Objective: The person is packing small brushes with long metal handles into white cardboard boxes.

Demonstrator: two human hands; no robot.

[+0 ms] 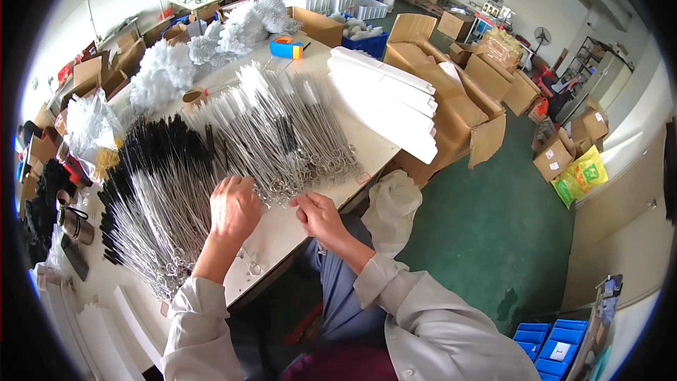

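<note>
A steel flask [75,226] stands at the left of the white table [273,238], a clear plastic bag [92,127] beyond it. Next comes a dense bundle of black-bristled brushes [159,152], lying with their thin wire handles and looped ends toward the person. The left hand [236,206] is just beside this bundle, its fingers curled in; I cannot tell whether they pinch anything. White-bristled brushes [271,123] lie beyond both hands, with a blue-and-orange tape dispenser [286,48] farther back. The right hand [321,217] is near their looped ends, fingers bent and thumb close to the forefinger; what it pinches, if anything, is unclear. Rightward are long white sheets [384,95], a pale sack [395,212] and an open cardboard box [430,74].
</note>
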